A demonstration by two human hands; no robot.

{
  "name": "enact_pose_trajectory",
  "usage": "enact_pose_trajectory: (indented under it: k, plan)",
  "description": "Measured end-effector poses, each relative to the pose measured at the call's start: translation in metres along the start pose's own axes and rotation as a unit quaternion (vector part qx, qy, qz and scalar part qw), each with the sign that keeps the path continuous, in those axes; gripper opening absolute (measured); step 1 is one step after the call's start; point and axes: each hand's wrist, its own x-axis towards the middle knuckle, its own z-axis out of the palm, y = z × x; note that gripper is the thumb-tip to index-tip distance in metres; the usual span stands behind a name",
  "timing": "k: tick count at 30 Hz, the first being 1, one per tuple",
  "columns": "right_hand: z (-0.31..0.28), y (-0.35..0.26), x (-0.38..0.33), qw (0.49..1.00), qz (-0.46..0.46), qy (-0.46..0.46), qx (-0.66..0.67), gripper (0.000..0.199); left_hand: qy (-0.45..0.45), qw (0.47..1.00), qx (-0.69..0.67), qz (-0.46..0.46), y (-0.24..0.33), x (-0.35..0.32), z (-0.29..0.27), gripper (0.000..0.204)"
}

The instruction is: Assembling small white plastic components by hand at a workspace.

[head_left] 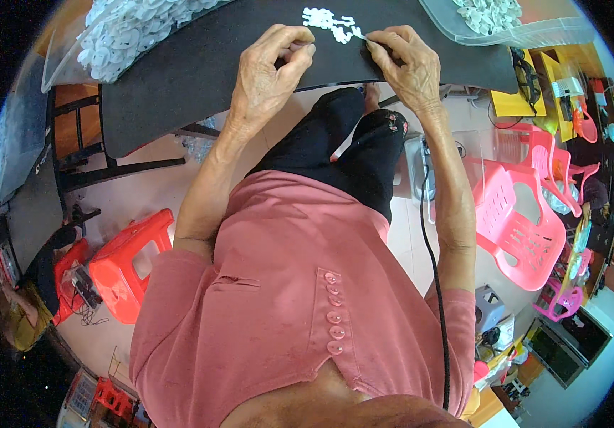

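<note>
A small heap of white plastic pieces (320, 18) lies on the dark table (178, 85), between my two hands. My right hand (412, 70) pinches one small white plastic piece (359, 34) between thumb and fingertip, at the right side of the heap. Left of the heap is my left hand (268, 71), its fingers curled and the thumb brought up to them. Whatever those fingers hold, if anything, is hidden.
At the table's left stands a clear bin (64, 60) piled with flat white plastic parts (125, 36). Another clear bin (457, 36) with white pieces (490, 14) stands at the right. A red stool (118, 274) and pink chairs (510, 214) flank me. A black cable (432, 264) runs past my right arm.
</note>
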Motion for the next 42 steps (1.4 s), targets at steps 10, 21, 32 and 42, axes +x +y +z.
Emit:
enact_pose_trajectory:
  k: [10,21,32,42]
  plan:
    - [-0.024,0.003,-0.01,0.992,-0.023,-0.077,0.099,0.04,-0.001,0.999,0.032,0.004,0.0,-0.002,0.0,0.021]
    - [-0.019,0.002,-0.031,0.995,-0.052,-0.078,0.039,0.047,0.004,0.997,0.043,0.063,-0.003,-0.003,0.003,0.02]
    - [-0.011,-0.023,-0.028,0.994,-0.05,-0.073,-0.063,0.053,-0.037,0.993,-0.032,0.104,0.008,0.002,0.014,0.017]
    - [-0.018,-0.009,-0.038,0.994,-0.094,-0.044,-0.033,0.046,-0.195,0.935,0.169,0.242,0.029,0.045,0.04,0.021]
